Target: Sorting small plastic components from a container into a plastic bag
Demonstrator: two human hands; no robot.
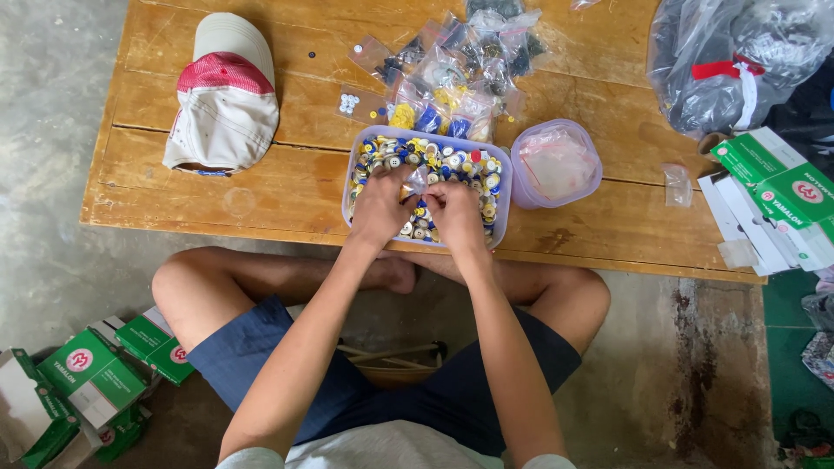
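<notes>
A shallow lilac plastic tub (502, 205) full of small round blue, yellow and white buttons stands at the near edge of a low wooden table (287, 174). Both hands are over it. My left hand (380, 207) and my right hand (455, 214) pinch a small clear plastic bag (420, 181) between them, just above the buttons. Their fingertips meet at the bag. Whether anything is inside the bag cannot be told.
A pile of small filled clear bags (465, 65) lies behind the tub, a round lilac container (556, 163) with empty bags to its right. A red and white cap (224, 95) rests at left. Green and white boxes (777, 187) sit right and on the floor (91, 378). A large plastic sack (730, 56) is at far right.
</notes>
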